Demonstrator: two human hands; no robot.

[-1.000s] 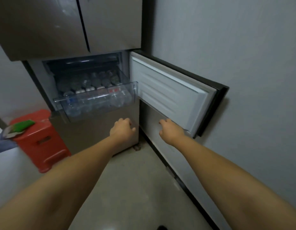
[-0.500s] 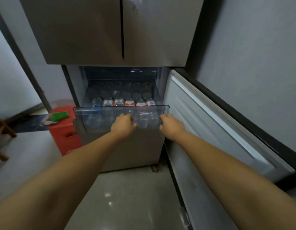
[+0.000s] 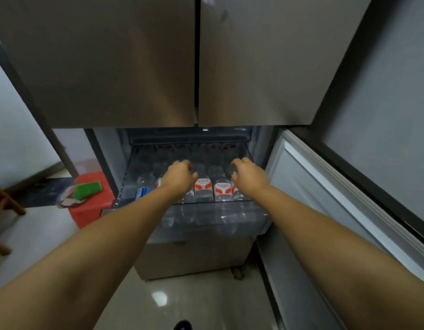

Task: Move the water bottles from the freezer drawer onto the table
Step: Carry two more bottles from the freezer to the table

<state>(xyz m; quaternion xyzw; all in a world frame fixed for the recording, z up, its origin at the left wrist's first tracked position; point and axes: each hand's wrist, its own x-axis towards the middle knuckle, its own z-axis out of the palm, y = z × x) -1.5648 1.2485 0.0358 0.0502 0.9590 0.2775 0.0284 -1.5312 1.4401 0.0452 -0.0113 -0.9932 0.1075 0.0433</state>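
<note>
Water bottles [image 3: 203, 186] lie in rows in the pulled-out clear freezer drawer [image 3: 218, 215], and I have both hands over them.

My left hand [image 3: 180, 178] hangs above the bottles left of the middle, its fingers curled downward toward them; from this angle I cannot tell whether they grip a bottle or only touch it. My right hand [image 3: 250, 178] is over the bottles at the right end of the drawer, fingers likewise curled down and hidden at the tips (the same doubt applies). The nearest bottles show red-and-white labels, and one at the left carries a blue label [image 3: 142, 192]. The freezer door [image 3: 337, 201] stands swung open to my right. A red stool [image 3: 92, 198] sits left of the freezer with a green sponge [image 3: 88, 189] on top.
</note>
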